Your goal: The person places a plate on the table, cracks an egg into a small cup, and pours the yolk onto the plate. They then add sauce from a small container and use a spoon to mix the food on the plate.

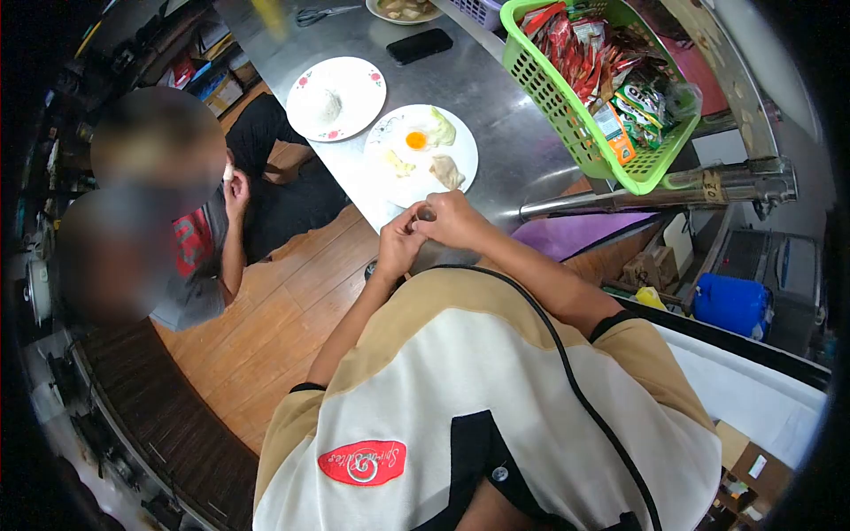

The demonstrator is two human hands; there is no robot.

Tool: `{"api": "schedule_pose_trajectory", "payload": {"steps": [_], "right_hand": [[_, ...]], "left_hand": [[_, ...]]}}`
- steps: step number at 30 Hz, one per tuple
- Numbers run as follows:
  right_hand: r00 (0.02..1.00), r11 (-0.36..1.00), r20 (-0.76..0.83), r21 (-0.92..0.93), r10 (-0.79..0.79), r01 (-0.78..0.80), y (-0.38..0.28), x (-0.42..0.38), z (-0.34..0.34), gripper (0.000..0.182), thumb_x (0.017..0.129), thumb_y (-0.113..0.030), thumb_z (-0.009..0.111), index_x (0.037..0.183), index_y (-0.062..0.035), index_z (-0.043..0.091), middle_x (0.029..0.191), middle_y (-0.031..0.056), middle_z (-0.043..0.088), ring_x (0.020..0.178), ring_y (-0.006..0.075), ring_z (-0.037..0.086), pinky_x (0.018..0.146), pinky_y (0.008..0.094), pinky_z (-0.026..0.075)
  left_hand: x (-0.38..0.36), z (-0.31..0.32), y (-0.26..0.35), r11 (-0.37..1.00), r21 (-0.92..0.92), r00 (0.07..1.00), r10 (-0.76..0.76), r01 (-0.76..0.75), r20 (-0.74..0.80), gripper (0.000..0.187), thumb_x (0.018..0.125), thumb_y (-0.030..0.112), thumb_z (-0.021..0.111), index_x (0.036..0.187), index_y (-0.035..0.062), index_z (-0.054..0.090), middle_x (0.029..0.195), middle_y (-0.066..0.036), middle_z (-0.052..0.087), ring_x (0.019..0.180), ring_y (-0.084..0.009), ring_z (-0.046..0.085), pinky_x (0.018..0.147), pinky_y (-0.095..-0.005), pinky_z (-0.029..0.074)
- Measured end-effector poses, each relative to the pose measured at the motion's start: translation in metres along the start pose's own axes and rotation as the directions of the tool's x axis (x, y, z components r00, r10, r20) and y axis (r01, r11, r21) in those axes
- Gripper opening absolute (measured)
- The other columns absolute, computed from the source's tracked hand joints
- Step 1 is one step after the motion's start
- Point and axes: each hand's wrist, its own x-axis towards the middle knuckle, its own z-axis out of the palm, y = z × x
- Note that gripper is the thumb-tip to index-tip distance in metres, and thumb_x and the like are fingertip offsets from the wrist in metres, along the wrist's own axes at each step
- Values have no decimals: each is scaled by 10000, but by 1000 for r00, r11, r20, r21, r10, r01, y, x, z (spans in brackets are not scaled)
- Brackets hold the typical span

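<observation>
head view, looking down past a tan and white shirt to a steel counter point(496, 97). both hands together at the counter's near edge, just below a white plate point(460, 150) with a fried egg point(416, 140) and a few pale food pieces. left hand point(400, 241) and right hand point(456, 219) meeting around a small dark object point(426, 213), seemingly a little cap or jar; too small to tell which. fingertips of both hands pinched shut on it, left from below, right curled over the top. looks like a twisting or opening step, mid-grip; next move likely calling for one hand steadying while the other turns. both forearms angled up and inward, elbows bent, wrists nearly touching.

further back, a second plate point(336, 97) with a mound of rice, a black phone point(420, 45), scissors point(326, 14), a bowl of food at the top edge. to the right, a green basket point(567, 124) full of snack packets. at left, another person seated low over a wooden floor point(283, 319), one hand raised to the face.
</observation>
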Motion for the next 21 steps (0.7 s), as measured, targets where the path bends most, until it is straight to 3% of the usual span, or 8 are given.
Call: {"api": "schedule_pose_trajectory", "payload": {"steps": [3, 6, 8, 9, 11, 14, 18, 21], "right_hand": [[1000, 999, 25, -39, -15, 16, 4, 1, 2, 383, 760, -281, 817, 793, 78, 685, 765, 283, 683, 732, 423, 710, 682, 451, 565], [979, 994, 175, 18, 107, -112, -9, 2, -7, 415, 757, -301, 810, 894, 84, 739, 827, 312, 699, 807, 451, 715, 764, 462, 571], [972, 991, 195, -8, 134, -135, -12, 8, -11, 404, 802, -313, 813, 923, 68, 752, 810, 266, 730, 738, 369, 741, 711, 418, 580], [972, 992, 198, -11, 123, -124, -12, 12, -14, 404, 802, -313, 813, 923, 68, 752, 810, 266, 730, 738, 369, 741, 711, 418, 580], [879, 906, 400, 214, 260, -365, -7, 19, -20, 395, 936, -351, 755, 1047, 27, 761, 776, 130, 748, 685, 183, 728, 642, 312, 580], [780, 861, 546, 193, 305, -471, -19, 35, -42, 378, 1013, -331, 678, 1103, 28, 754, 838, 93, 766, 715, 122, 730, 648, 270, 586], [764, 851, 570, 199, 302, -486, 2, 50, -37, 402, 1020, -338, 664, 1089, 49, 751, 855, 116, 766, 715, 128, 733, 655, 273, 589], [773, 874, 561, 166, 298, -457, 5, 62, -39, 401, 1017, -339, 664, 1114, 41, 748, 843, 120, 763, 715, 134, 734, 660, 285, 591]], "left_hand": [[3, -11, -21, 994, 4, 994, -112, 112, -16, 384, 920, -94, 658, 1290, 7, 684, 998, 43, 656, 853, -32, 539, 733, -185, 450], [8, -19, -44, 1000, -1, 999, 16, -16, -34, 413, 914, -103, 680, 1313, 2, 662, 1015, 25, 672, 880, -47, 586, 770, -200, 501], [-4, -12, -8, 990, -138, 1000, 12, -11, 7, 485, 897, -83, 712, 1366, 7, 628, 1167, -58, 713, 934, -100, 668, 761, -220, 548], [-2, -13, -5, 990, -138, 1000, 20, -20, -2, 485, 897, -83, 712, 1366, 7, 628, 1167, -58, 713, 934, -100, 668, 761, -220, 548], [-5, -15, -3, 971, -233, 998, -33, 46, 61, 516, 882, -91, 734, 1376, -26, 597, 1214, -74, 698, 1008, -128, 673, 856, -260, 566], [-2, -20, -2, 975, -218, 998, -31, 44, 63, 529, 868, -92, 757, 1369, -54, 588, 1203, -89, 701, 1065, -142, 668, 935, -295, 563], [10, -26, -19, 994, -97, 999, -38, 40, 18, 502, 867, -92, 760, 1342, -48, 602, 1230, -88, 691, 1077, -147, 666, 936, -297, 563], [23, -25, -13, 992, -103, 997, 66, -69, -28, 473, 871, -68, 772, 1316, -21, 618, 1230, -89, 679, 1088, -145, 655, 918, -287, 563]]}}
